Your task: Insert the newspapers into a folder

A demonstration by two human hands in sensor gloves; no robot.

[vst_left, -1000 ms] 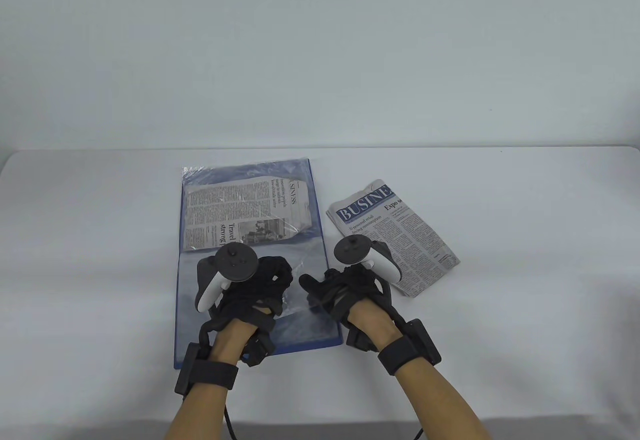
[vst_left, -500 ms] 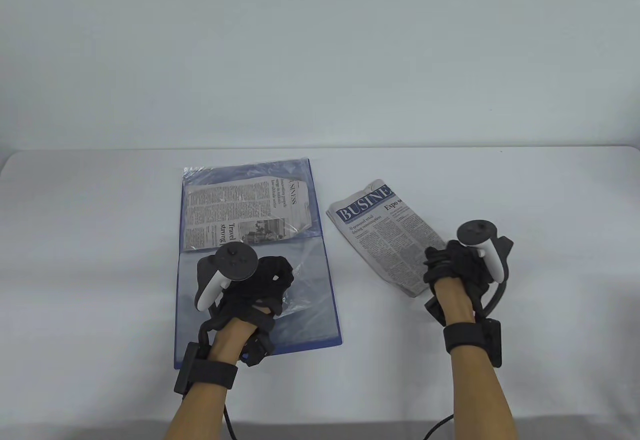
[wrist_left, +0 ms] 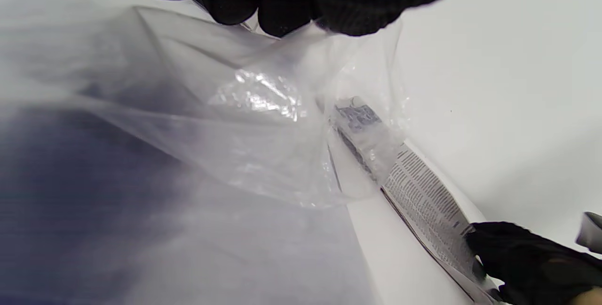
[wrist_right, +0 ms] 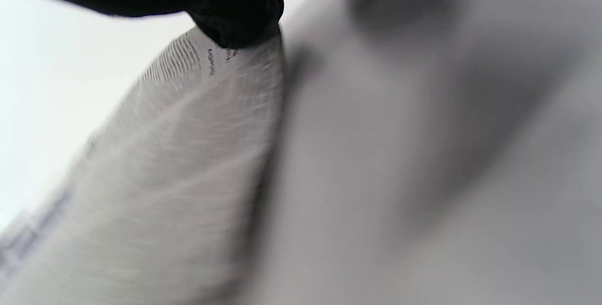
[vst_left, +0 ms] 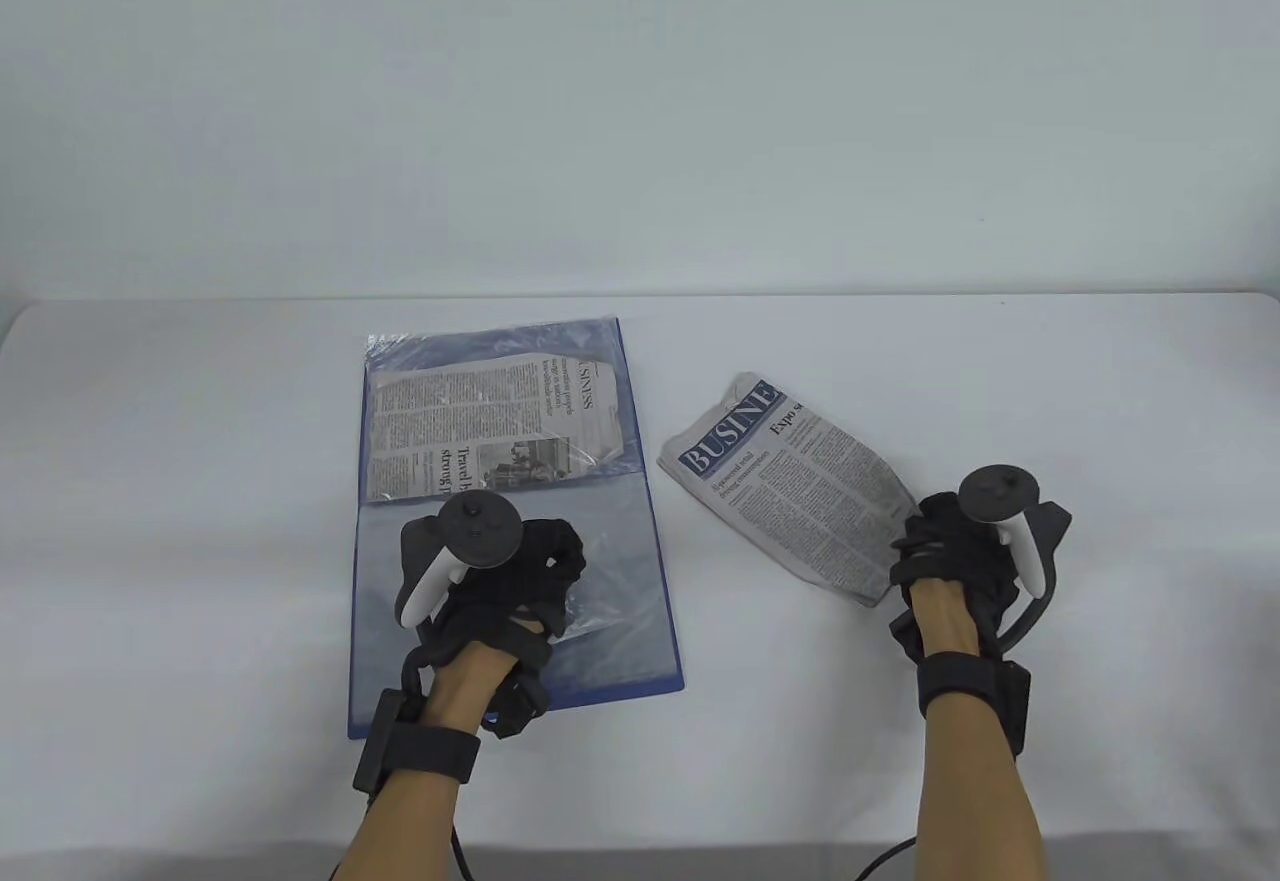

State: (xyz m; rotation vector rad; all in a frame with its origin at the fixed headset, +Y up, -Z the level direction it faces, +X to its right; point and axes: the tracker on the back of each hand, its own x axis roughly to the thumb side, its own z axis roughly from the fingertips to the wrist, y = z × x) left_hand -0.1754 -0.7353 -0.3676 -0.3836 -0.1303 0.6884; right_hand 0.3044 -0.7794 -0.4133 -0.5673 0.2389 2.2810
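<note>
A blue folder (vst_left: pixel 640 501) with clear plastic sleeves lies open on the table. One folded newspaper (vst_left: pixel 490 426) sits inside a sleeve at its far half. My left hand (vst_left: pixel 520 571) grips the near clear sleeve (wrist_left: pixel 263 121) and holds its mouth lifted off the folder. A second folded newspaper (vst_left: pixel 790 481) with a blue "BUSINESS" heading is right of the folder. My right hand (vst_left: pixel 940 551) pinches its near right corner and tilts it up off the table; the right wrist view shows the fingertips (wrist_right: pixel 240 18) on the paper's edge (wrist_right: pixel 188 131).
The white table (vst_left: pixel 1100 401) stretches to both sides and behind the folder. Its front edge runs below my wrists. A pale wall stands behind the table.
My right hand moved from beside the folder to the right, took the loose newspaper by its near corner and lifted and turned it slightly. My left hand stayed on the sleeve.
</note>
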